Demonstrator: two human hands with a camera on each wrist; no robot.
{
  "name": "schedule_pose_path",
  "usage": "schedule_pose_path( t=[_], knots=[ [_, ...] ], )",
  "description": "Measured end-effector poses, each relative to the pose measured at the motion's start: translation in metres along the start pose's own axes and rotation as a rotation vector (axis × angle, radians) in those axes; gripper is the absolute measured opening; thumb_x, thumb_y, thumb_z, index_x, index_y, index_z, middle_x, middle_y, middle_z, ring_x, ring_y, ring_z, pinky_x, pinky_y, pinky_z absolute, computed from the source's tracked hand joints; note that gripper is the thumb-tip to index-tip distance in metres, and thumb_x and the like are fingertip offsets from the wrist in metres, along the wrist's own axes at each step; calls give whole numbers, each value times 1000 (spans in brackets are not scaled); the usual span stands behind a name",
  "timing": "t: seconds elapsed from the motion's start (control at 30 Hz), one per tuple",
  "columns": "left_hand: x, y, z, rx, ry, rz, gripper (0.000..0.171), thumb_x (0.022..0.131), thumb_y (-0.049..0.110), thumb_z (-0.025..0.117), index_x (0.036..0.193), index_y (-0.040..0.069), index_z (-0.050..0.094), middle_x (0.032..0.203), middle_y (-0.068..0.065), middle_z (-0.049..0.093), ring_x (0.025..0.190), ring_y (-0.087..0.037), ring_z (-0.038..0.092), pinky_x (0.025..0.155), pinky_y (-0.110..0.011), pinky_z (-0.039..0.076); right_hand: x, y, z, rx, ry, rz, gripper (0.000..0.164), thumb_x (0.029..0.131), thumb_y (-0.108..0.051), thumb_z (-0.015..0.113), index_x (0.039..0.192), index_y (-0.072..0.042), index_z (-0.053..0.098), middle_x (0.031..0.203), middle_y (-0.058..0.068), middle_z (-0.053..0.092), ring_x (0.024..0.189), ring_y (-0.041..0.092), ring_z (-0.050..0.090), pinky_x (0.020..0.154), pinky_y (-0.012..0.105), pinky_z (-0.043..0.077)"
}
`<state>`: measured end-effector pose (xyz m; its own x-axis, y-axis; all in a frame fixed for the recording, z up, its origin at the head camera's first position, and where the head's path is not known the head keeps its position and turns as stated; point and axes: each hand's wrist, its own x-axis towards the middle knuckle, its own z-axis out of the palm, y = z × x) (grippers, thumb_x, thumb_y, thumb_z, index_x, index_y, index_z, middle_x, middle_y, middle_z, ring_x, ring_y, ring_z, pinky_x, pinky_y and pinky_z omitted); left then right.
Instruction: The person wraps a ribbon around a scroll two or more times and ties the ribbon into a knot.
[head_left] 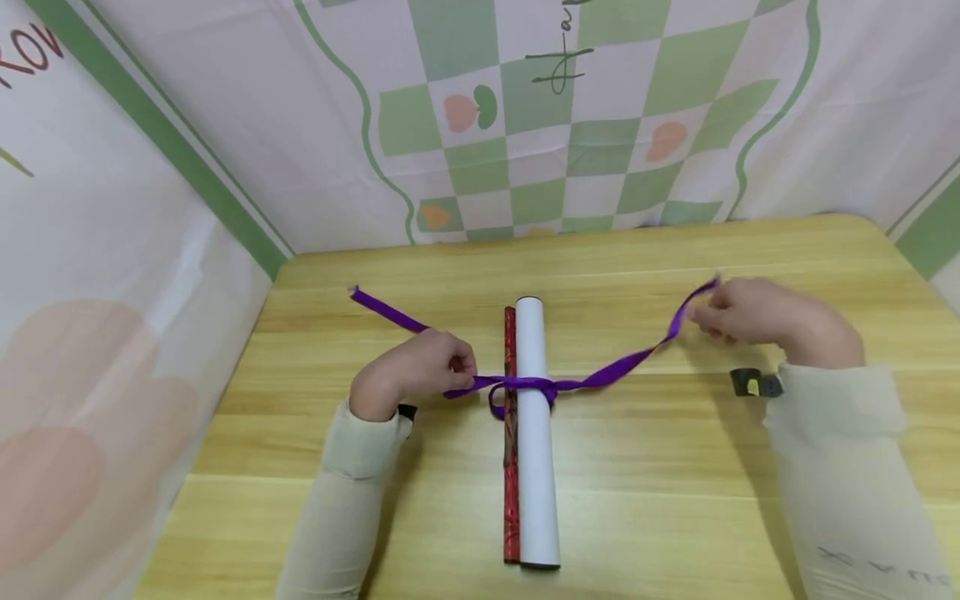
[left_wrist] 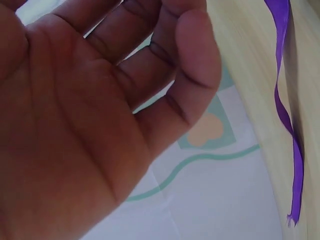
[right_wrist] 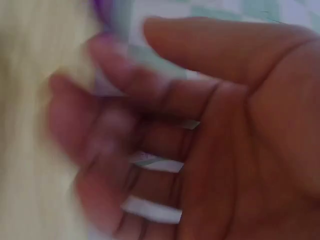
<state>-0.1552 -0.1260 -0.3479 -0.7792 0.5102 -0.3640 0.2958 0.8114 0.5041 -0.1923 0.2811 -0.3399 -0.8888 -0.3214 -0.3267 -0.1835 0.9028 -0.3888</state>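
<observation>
A purple ribbon (head_left: pixel 618 371) is looped around a white tube (head_left: pixel 534 467) and a thin red patterned roll (head_left: pixel 512 500), which lie side by side on the wooden table. My left hand (head_left: pixel 416 367) pinches the ribbon just left of the loop, and the ribbon's left tail (left_wrist: pixel 282 100) stretches beyond that hand. In the left wrist view the pinching fingertips are out of frame. Close to the ribbon's right end is my right hand (head_left: pixel 757 317), its fingers loosely bent. The right wrist view, blurred, shows that thumb apart from the fingers (right_wrist: pixel 120 70), with the ribbon near the index fingertip.
The light wooden table (head_left: pixel 645 517) runs back to a hanging cloth (head_left: pixel 607 142) with green and white checks. Another printed cloth (head_left: pixel 112 275) stands along the left side. A dark strap with a yellow mark (head_left: pixel 753 382) is at the right wrist.
</observation>
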Motion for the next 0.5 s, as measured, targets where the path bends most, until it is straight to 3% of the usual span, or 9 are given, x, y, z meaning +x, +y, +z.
schedule_pose_path(
  t=[0.1, 0.2, 0.27, 0.33, 0.4, 0.5],
  knots=[
    [1, 3, 2, -4, -5, 33, 9, 94, 24, 55, 91, 19, 62, 74, 3, 60, 63, -10, 47, 58, -26, 40, 3, -15, 8, -40, 18, -39, 41, 96, -42, 50, 70, -10, 59, 58, -3, 45, 53, 13, 38, 54, 32, 35],
    [3, 6, 5, -25, -4, 71, 11, 95, 24, 52, 100, 18, 60, 73, 4, 60, 60, -9, 45, 57, -25, 39, 11, -48, 23, -8, 46, -197, 27, 92, -36, 58, 91, -10, 67, 76, -3, 60, 67, 12, 51, 63, 33, 43],
    [4, 9, 7, -37, -1, 105, 16, 95, 28, 54, 106, 18, 60, 73, 4, 62, 59, -8, 47, 56, -25, 40, 17, -70, 37, 36, -14, -312, 29, 90, -32, 62, 107, -9, 66, 96, 0, 66, 82, 13, 58, 74, 35, 48],
    [7, 11, 9, -42, 10, 144, 22, 94, 31, 57, 109, 17, 62, 73, 4, 63, 58, -8, 48, 56, -25, 42, 21, -87, 52, 66, -112, -394, 33, 88, -32, 65, 113, -10, 65, 107, 1, 66, 94, 15, 60, 83, 38, 48],
    [9, 13, 12, -20, 35, 186, 24, 92, 35, 60, 107, 17, 65, 73, 6, 63, 59, -6, 49, 56, -24, 43, 23, -98, 64, 82, -205, -425, 32, 86, -31, 67, 111, -12, 65, 106, 0, 66, 95, 16, 61, 84, 38, 49],
    [13, 15, 13, 10, 76, 231, 19, 92, 33, 61, 100, 18, 69, 71, 8, 61, 58, -6, 48, 56, -23, 41, 25, -106, 74, 69, -267, -427, 20, 86, -29, 68, 100, -16, 66, 90, -6, 65, 85, 12, 59, 77, 34, 49]
  ],
)
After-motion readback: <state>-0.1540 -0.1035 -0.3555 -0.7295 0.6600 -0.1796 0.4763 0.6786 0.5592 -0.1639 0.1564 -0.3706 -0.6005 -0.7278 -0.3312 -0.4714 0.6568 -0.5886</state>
